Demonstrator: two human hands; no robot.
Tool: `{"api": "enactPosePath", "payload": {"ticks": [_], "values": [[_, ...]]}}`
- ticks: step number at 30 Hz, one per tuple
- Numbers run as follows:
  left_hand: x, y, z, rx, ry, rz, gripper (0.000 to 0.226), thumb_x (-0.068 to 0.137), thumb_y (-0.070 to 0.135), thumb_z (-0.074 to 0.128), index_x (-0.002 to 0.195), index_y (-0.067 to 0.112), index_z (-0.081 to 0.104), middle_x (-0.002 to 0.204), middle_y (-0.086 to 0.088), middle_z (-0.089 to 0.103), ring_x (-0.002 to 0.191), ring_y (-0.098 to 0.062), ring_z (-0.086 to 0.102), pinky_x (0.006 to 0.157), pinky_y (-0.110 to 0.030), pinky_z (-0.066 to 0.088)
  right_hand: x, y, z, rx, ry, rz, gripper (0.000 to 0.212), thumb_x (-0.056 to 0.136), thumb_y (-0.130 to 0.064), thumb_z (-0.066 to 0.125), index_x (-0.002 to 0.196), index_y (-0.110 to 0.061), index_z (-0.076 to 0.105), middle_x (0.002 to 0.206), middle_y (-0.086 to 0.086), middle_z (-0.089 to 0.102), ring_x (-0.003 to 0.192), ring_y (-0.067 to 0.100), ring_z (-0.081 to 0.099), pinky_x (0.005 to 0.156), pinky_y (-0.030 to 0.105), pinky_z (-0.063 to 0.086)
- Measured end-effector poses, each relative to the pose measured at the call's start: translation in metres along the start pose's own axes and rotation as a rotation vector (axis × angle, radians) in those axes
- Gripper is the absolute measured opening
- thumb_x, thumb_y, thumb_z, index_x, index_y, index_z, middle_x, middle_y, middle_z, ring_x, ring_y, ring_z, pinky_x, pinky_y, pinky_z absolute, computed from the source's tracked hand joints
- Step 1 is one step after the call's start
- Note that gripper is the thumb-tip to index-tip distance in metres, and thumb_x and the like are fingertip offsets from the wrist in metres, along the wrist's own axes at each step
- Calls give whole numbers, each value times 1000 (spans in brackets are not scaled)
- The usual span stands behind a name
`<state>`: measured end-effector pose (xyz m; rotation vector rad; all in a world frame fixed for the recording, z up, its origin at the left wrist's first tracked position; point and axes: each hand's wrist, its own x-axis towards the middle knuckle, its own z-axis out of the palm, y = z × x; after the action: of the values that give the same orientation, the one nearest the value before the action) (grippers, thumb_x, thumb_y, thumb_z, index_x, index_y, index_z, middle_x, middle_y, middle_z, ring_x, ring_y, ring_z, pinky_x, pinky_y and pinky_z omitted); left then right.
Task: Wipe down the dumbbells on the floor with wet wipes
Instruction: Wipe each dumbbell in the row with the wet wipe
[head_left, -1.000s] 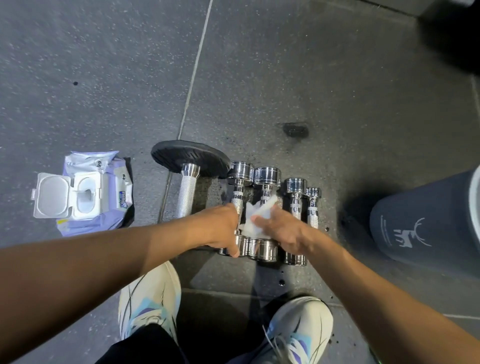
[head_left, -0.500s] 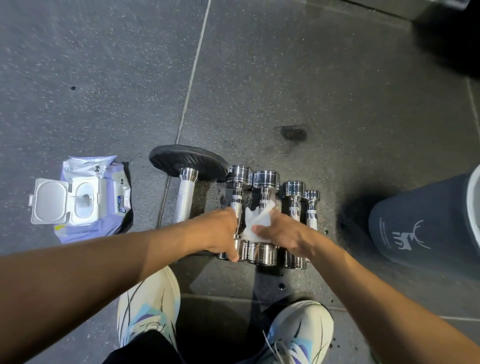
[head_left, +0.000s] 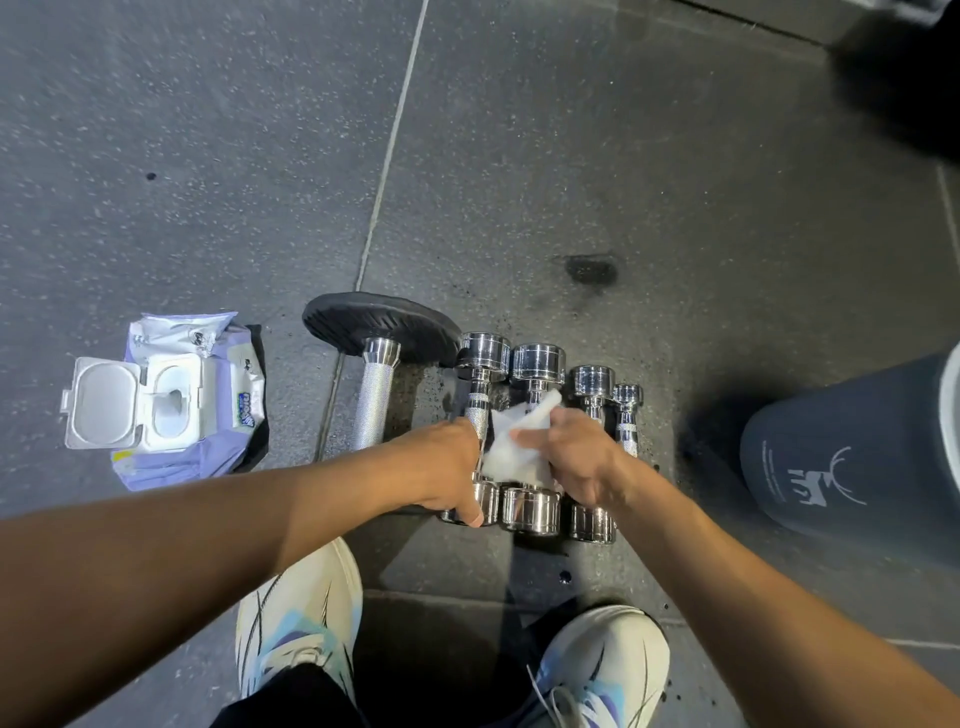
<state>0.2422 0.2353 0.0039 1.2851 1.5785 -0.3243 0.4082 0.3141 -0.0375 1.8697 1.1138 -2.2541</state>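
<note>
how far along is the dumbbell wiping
Done: wet wipes pack open, one wipe out. In hand: right hand grips the wipe on the second chrome dumbbell while left hand grips the first chrome dumbbell. Left: two smaller dumbbells and the plate-loaded dumbbell, untouched now.

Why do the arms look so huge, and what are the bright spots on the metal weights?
Head view: the wide-angle lens swells the arms near the edges; light glints off the chrome dumbbells; a deep shadow darkens the floor beside the bin; the top right corner is dim.
</note>
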Motion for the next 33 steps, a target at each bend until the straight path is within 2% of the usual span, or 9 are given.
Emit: {"api": "enactPosePath", "payload": {"ticks": [3,9,12,15,19,23,27,30,33], "values": [[0,0,0,1,3,2,76,75,38,88,126,5,43,106,-4,53,94,-20,53,63,-27,40,14,-7,3,129,130,-29,28,100,-13,61,124,1,54,122,21,65,104,36,69,74,41,61],[3,-1,0,2,-1,11,73,77,38,87,125,2,46,91,2,43,95,-20,50,73,-28,42,-5,8,-12,-328,-90,8,24,98,-14,63,115,3,57,105,13,69,82,16,70,66,20,56],[3,0,0,10,7,13,75,78,38,86,129,1,45,98,0,42,97,-19,48,74,-27,40,1,4,-19,-68,-67,-31,28,98,-7,61,123,6,56,119,23,69,99,31,74,82,40,61],[3,0,1,3,6,9,81,77,38,87,133,0,41,104,-3,45,97,-19,49,73,-27,40,5,-7,-14,13,69,-110,32,102,-14,58,125,9,54,118,25,68,100,39,73,79,48,62],[4,-1,2,-10,-3,5,79,75,38,88,129,3,42,108,-4,50,99,-20,51,74,-29,42,-10,-2,-5,-363,85,-148,30,102,-18,59,117,7,56,99,10,67,83,21,67,62,24,56],[5,-2,3,-11,-3,9,81,76,38,88,131,3,41,121,-9,54,100,-20,49,76,-29,41,-17,9,-5,-569,17,-24,31,90,-11,74,112,-2,55,108,8,65,92,19,66,73,22,58],[5,-3,3,-18,-2,7,81,75,39,88,131,4,41,108,-4,50,98,-19,51,68,-26,40,-10,1,3,-197,137,-82,21,91,-4,70,97,-2,49,111,11,64,96,27,67,71,31,63],[4,-2,3,-5,-1,10,79,75,39,88,129,4,42,102,-1,49,96,-19,53,63,-25,39,-9,-13,7,-240,255,-136,15,95,-14,67,105,-7,58,109,12,69,97,30,70,83,42,62],[4,-1,2,-1,-1,10,80,76,40,87,129,3,41,96,1,46,95,-20,54,60,-25,38,-15,-14,-3,-173,100,-107,27,98,-13,62,117,5,56,105,17,69,76,25,69,60,26,57]]}}
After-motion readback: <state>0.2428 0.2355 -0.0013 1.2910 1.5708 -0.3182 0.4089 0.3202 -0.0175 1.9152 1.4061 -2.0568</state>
